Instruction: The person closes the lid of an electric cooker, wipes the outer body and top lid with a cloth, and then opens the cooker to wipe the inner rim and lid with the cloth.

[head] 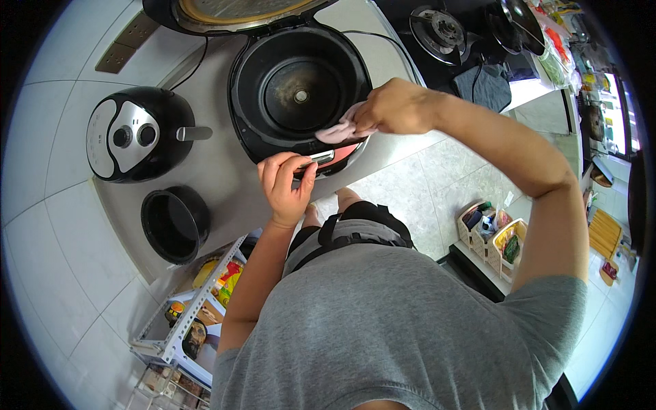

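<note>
A black electric rice cooker (302, 82) stands on the counter with its lid up and no inner pot in it, so the heating plate (302, 96) shows. My right hand (394, 108) grips a pale pink cloth (342, 129) and presses it on the cooker's rim at the near right. At the cooker's front, my left hand (288, 187) has its fingers and thumb around the silvery latch piece (319, 158), beside the red front panel. A black inner pot (175, 224) rests on the counter to the left, its inside facing up.
A black and silver air fryer (141, 134) stands at the left, below wall sockets (127, 42). A gas hob (441, 35) with a dark grey cloth (483, 88) by it lies at the upper right. Shelving (192, 307) and plastic baskets (492, 233) flank me lower down.
</note>
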